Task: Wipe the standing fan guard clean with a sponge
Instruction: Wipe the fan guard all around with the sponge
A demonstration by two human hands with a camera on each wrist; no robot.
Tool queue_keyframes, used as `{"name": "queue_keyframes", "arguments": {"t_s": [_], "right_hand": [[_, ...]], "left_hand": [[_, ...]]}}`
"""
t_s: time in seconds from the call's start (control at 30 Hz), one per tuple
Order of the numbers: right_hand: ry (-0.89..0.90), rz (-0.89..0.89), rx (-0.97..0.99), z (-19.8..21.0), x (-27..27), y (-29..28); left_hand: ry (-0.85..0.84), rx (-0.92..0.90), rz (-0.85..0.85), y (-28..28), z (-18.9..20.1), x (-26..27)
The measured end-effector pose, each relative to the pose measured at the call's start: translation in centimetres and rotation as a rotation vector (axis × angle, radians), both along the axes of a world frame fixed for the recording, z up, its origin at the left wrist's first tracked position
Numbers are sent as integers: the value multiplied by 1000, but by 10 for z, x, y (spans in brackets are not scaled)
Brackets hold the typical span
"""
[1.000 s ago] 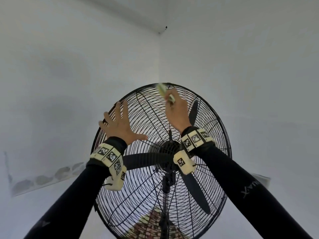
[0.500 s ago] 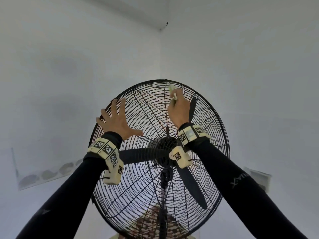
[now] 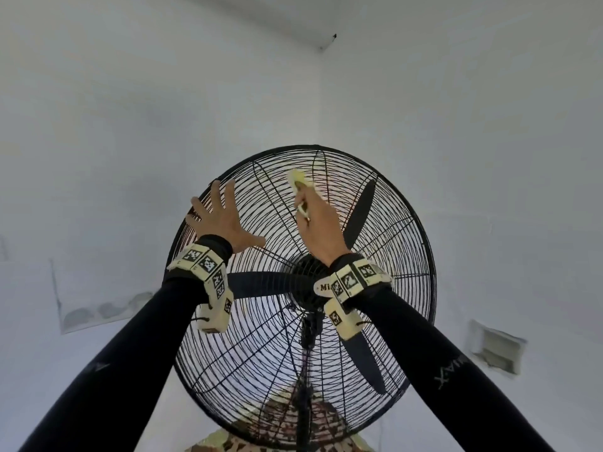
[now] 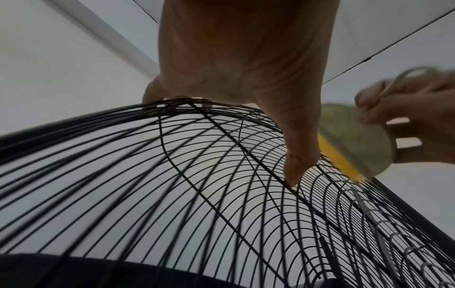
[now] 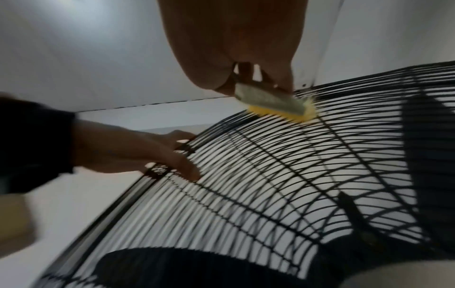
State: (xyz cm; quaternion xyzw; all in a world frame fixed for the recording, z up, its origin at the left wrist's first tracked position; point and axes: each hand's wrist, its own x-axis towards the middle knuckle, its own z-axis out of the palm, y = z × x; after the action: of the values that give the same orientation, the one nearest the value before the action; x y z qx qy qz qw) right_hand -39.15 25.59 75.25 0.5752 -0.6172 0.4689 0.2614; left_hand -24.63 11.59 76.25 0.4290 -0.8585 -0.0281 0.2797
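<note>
The black wire fan guard [image 3: 401,243] fills the middle of the head view, with dark blades [image 3: 360,210] behind it. My left hand [image 3: 222,216] lies flat on the guard's upper left, fingers spread and reaching the rim; its thumb [image 4: 298,167] touches the wires. My right hand [image 3: 318,223] grips a yellow and green sponge [image 3: 298,184] and presses its yellow face onto the upper wires. The sponge [image 5: 275,107] meets the guard [image 5: 246,185] near the top rim, and it also shows at the right as the sponge [image 4: 354,148] beside the guard [image 4: 172,185].
White walls meet in a corner [image 3: 321,93] behind the fan. The black stand pole [image 3: 305,370] drops from the hub [image 3: 306,282]. A patterned surface [image 3: 277,442] lies below the fan. A white wall box [image 3: 496,350] sits at the lower right.
My right hand slid the sponge from the guard's top rim down and to the left across the wires. The left hand kept its place on the upper left of the guard.
</note>
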Motion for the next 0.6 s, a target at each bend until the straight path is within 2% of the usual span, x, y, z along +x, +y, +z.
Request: {"name": "queue_keyframes", "arguments": {"t_s": [0.07,0.13,0.2,0.27,0.33,0.4,0.47,0.53,0.6], "right_hand": [[122,147,190,-4,14,5],[106,212,187,6,22,14],[3,112,6,16,18,19],[-47,-115,-169,20,5,19],[-119,-248,-216,17,-3,16],[-147,-266,-184,9,-2,12],[-70,-228,-120,-3,5,11],[1,-107,-70,-10,13,16],[-11,-39,-70,-12,10,21]], "left_hand": [[18,-10,6,-1,-1,1],[29,-17,0,0,-1,2],[24,-21,-16,2,-3,4],[19,-32,-23,2,-4,5],[15,-28,-27,2,-4,5],[11,-31,-25,3,-4,5],[5,-29,-30,3,-4,4],[13,-31,-44,2,-3,2],[29,-26,-62,1,-3,1]]}}
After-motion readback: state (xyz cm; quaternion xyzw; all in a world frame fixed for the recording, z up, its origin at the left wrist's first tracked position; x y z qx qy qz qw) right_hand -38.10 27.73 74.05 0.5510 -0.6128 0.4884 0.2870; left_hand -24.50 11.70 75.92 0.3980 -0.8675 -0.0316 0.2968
